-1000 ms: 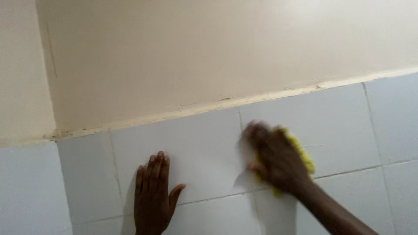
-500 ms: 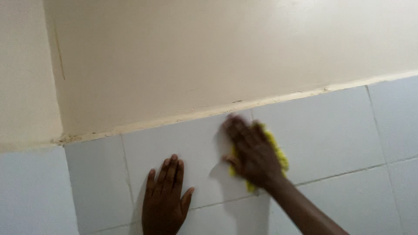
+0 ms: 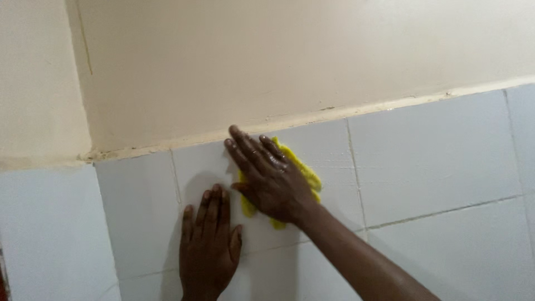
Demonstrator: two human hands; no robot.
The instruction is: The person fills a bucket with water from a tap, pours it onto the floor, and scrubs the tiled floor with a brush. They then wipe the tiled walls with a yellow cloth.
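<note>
The right hand (image 3: 271, 179) lies flat with fingers spread, pressing a yellow cloth (image 3: 301, 174) against the white wall tiles (image 3: 429, 156), just under the cream painted wall (image 3: 278, 61). The left hand (image 3: 209, 245) is open and flat on a tile below, just beside the right hand, holding nothing.

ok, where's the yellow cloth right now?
Head view, centre: the yellow cloth is pressed flat under the right hand on the white wall tiles, just below the cream painted wall.
</note>
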